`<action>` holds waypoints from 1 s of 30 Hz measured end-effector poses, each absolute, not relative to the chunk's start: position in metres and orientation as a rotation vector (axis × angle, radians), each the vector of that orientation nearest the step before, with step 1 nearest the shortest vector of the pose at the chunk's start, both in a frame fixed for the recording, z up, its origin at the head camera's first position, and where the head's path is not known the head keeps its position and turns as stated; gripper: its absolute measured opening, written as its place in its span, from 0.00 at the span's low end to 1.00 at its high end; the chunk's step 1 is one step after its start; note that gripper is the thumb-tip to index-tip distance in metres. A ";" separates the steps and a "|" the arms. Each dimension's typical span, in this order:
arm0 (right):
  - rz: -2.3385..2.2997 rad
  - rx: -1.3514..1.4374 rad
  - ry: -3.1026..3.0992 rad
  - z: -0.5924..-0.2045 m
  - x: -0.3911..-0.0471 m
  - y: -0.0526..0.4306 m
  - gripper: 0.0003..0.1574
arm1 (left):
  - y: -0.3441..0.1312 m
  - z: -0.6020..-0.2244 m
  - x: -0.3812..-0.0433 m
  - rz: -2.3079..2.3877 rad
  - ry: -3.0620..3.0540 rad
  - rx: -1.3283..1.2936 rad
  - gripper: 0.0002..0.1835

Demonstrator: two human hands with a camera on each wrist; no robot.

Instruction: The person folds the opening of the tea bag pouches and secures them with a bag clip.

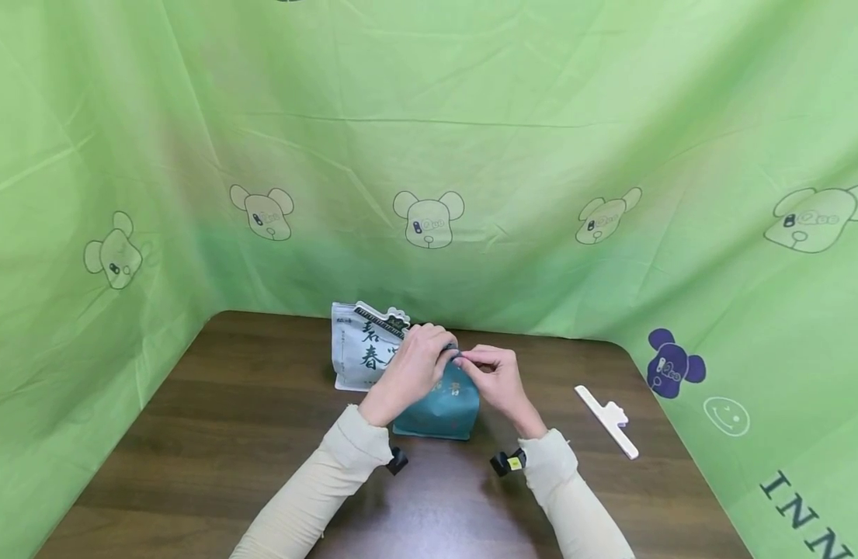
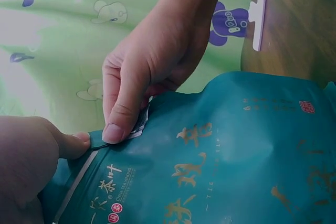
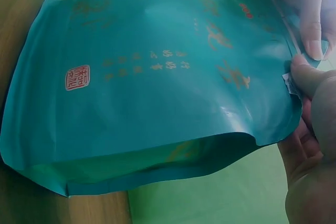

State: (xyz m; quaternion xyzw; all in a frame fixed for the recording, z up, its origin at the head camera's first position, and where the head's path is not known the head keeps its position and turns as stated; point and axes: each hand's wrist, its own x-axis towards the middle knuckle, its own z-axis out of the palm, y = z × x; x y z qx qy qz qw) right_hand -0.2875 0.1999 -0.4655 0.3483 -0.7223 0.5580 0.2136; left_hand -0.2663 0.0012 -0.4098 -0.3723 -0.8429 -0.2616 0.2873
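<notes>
A teal tea bag [image 1: 439,415] with gold lettering stands on the table between my two hands. At its top edge, my left hand [image 1: 420,361] pinches the bag close to the seal strip, thumb and fingertips on the film. My right hand [image 1: 497,378] pinches the same edge just beside it. In the left wrist view the right thumb [image 2: 116,129] presses on the bag's front near a small pale label or tear. The bag's gusseted side [image 3: 142,171] shows in the right wrist view.
Behind and left stands a white tea bag [image 1: 352,361] with dark characters, a sealing clip [image 1: 380,317] across its top. Another white sealing clip [image 1: 608,421] lies on the brown table [image 1: 261,411] to the right. Green printed cloth [image 1: 429,147] surrounds the table's back and sides.
</notes>
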 end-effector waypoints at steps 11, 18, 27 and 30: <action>1.600 0.922 -2.053 -0.457 -0.277 0.199 0.06 | 0.001 -0.408 -0.265 -0.730 -2.253 -1.007 0.02; 1.594 0.952 -2.099 -0.444 -0.259 0.197 0.10 | 0.001 -0.410 -0.264 -0.716 -2.247 -1.003 0.03; 1.524 0.931 -2.058 -0.445 -0.260 0.194 0.09 | 0.002 -0.411 -0.264 -0.690 -2.227 -0.998 0.03; 1.557 0.878 -2.071 -0.448 -0.260 0.195 0.07 | 0.002 -0.412 -0.264 -0.696 -2.226 -0.994 0.02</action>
